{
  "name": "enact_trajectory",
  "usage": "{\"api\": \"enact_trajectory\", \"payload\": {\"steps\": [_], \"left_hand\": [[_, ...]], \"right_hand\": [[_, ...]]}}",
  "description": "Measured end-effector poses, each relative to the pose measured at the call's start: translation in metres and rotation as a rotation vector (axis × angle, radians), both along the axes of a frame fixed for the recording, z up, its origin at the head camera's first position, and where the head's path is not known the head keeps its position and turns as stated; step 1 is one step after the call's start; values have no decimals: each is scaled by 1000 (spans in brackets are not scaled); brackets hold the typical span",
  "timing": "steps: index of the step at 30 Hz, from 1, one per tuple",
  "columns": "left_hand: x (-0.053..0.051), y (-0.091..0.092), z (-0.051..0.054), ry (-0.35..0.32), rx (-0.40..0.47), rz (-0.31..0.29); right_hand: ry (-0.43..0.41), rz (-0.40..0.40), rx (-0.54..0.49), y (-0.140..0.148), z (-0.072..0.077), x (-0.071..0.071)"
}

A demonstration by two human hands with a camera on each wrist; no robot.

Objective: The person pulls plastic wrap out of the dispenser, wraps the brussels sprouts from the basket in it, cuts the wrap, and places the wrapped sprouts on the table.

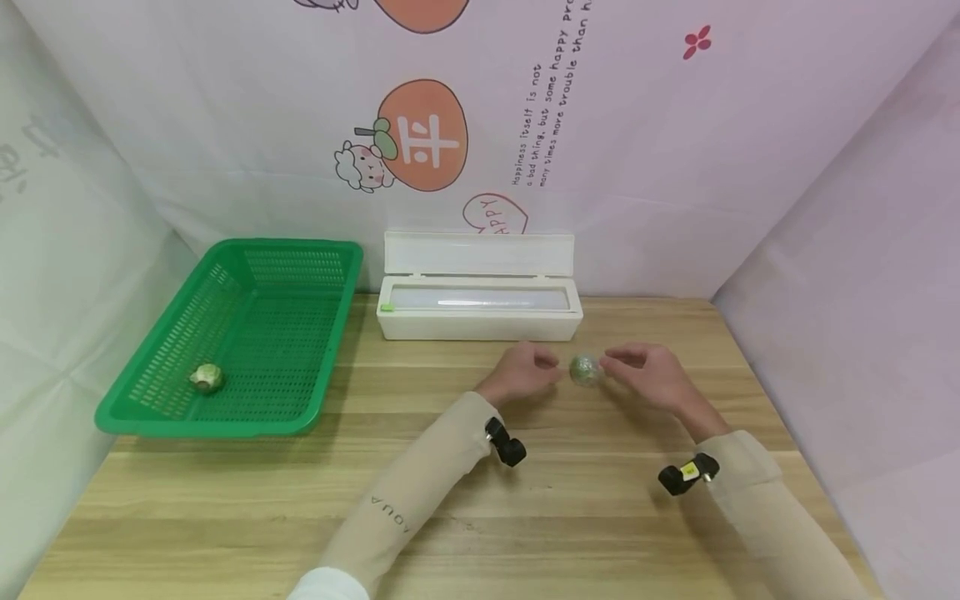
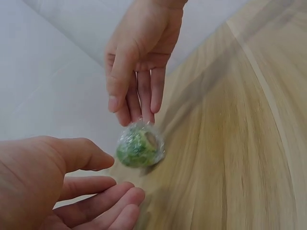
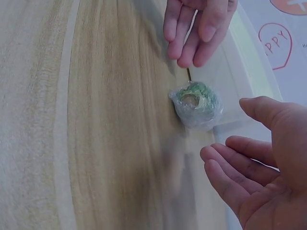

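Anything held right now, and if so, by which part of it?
Nothing is held: the wrapped vegetable is between left hand and right hand, neither closed around it.

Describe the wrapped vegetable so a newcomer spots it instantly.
Find the open white box at the back of the wooden table. In front of its right end, between the left hand and right hand, is the small, round wrapped vegetable. Crinkled clear film sets it apart from the unwrapped-looking vegetable in the green basket.

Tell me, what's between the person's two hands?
A plastic-wrapped Brussels sprout is between the left hand and the right hand; the head view and both wrist views show it.
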State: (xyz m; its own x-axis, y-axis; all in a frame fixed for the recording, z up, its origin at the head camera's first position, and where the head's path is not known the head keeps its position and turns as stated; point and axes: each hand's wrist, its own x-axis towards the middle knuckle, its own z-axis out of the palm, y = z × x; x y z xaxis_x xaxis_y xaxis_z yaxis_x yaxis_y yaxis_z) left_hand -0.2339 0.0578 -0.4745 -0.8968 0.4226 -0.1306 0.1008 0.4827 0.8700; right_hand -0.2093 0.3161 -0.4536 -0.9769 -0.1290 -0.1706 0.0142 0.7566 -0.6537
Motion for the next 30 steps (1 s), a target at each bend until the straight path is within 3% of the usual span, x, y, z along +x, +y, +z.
{"api": "enact_trajectory", "payload": {"steps": [6, 10, 19, 26, 30], "left_hand": [[5, -21, 4, -15, 28, -31], [8, -37, 9, 31, 17, -52], [12, -77, 33, 200, -87, -78], [6, -108, 56, 348, -238, -62], [0, -128, 72, 405, -321, -31]], "right_hand": [[81, 36, 32, -7, 4, -1], [140, 67, 45, -12, 9, -2], [264, 137, 133, -22, 19, -12], [367, 197, 233, -30, 28, -22], [484, 268, 283, -35, 32, -29]]}}
